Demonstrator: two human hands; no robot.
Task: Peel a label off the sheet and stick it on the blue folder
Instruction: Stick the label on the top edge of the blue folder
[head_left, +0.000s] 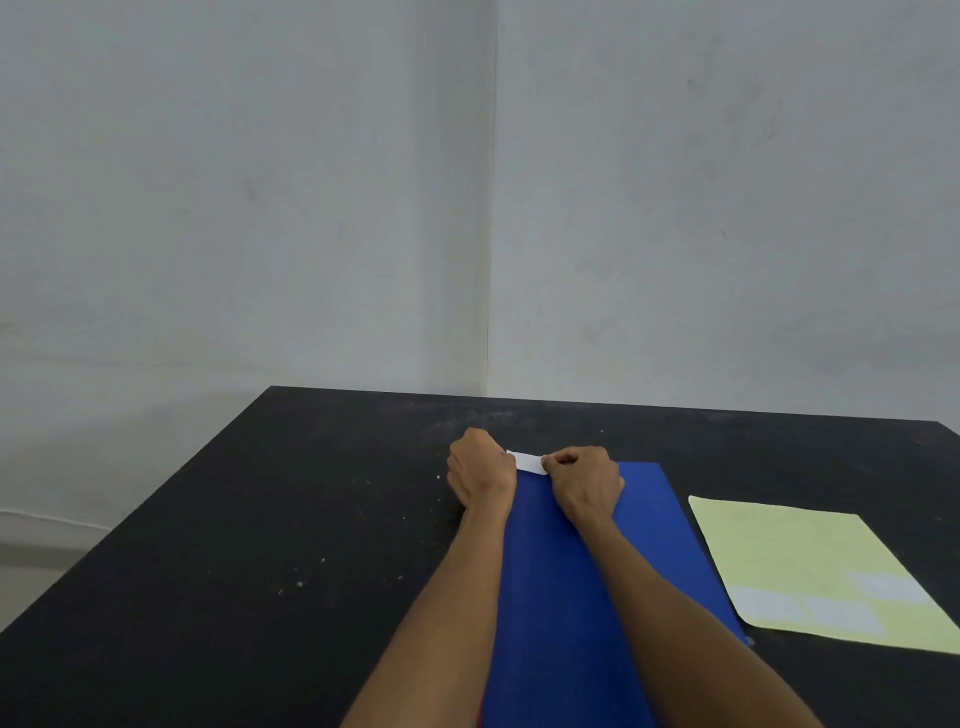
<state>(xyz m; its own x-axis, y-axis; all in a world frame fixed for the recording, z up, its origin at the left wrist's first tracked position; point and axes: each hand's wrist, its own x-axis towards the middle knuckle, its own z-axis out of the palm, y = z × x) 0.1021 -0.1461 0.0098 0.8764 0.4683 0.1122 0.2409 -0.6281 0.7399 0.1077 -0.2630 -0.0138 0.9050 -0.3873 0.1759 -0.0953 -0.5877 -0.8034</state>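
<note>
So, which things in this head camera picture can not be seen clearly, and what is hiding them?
- Small white paper label, head view: both ends are covered by the left hand and right hand; any print is too small to read.
- Flat blue folder: the forearms cover much of it, and the picture's bottom edge cuts it off.
- Pale yellow label sheet: the right edge cuts off its corner, and its remaining labels are blurred.

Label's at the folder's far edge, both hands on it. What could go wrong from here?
1. The white label sits right at the far edge of the blue folder; it may overhang onto the black table.
2. Left hand and right hand pinch opposite ends, so uneven pressing could crease it or leave it crooked.
</note>
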